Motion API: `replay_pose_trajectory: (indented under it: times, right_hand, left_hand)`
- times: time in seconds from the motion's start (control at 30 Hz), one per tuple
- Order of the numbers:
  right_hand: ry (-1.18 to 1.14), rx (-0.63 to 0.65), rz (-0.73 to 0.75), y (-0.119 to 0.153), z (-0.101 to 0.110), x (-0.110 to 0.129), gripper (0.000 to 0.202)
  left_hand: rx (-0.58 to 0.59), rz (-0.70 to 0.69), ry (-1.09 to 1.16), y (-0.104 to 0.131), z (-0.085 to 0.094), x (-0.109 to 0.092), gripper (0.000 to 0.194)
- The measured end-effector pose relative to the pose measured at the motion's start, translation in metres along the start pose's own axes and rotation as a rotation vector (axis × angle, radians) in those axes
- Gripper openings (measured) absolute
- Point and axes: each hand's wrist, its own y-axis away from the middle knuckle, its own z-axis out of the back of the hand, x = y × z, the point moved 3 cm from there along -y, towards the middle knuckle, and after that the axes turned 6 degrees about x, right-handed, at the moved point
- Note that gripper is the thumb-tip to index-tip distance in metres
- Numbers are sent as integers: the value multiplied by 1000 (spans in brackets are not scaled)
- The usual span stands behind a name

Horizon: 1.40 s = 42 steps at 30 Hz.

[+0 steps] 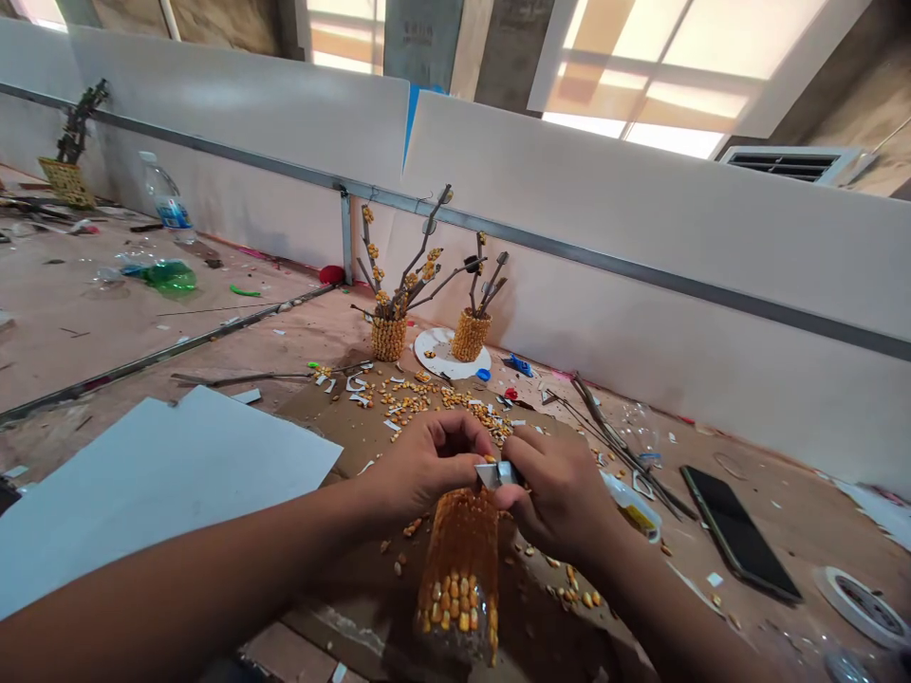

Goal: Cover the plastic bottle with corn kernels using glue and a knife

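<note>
A small knife with a silvery blade (488,474) is gripped in my right hand (559,479). My left hand (431,465) pinches an orange corn kernel (491,459) right beside the blade. Under both hands a brown cylinder (464,541) lies with its lower end towards me. Rows of kernels (455,602) cover part of that near end, next to a shiny clear patch. Loose kernels (409,403) are scattered over the brown cardboard around it.
Two kernel-covered pots (388,339) with twigs stand at the back, one on a white disc (434,356). White sheets (171,484) lie at left. At right are twigs (604,427), a glue bottle (633,507), a phone (740,531) and a tape roll (864,605).
</note>
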Motion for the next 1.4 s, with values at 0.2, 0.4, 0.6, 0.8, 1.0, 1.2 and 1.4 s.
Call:
replay_pose_trajectory:
  times: [0.2, 0.4, 0.6, 0.8, 1.0, 1.2, 1.4]
  right_hand:
    - [54, -55, -1, 3, 0, 5, 74]
    - [36, -131, -178, 4, 2, -13, 68]
    - [-238, -210, -398, 5, 17, -39, 55]
    - [-403, -121, 1, 0, 22, -11, 16]
    - [-155, -84, 154, 3, 21, -4, 30]
    - [-126, -51, 81, 5, 23, -2, 26]
    - [-341, -33, -11, 2, 28, -7, 17]
  left_hand:
    - [26, -27, -24, 2, -1, -3, 23]
    - [4, -45, 26, 2, 0, -10, 18]
    - [-10, 17, 4, -1, 2, -8, 18]
    - [-19, 91, -74, -3, 3, -4, 21]
    - [18, 101, -136, -6, 1, -8, 25]
    - [18, 95, -149, -6, 8, -6, 28]
    - [-5, 107, -293, -6, 6, -8, 30]
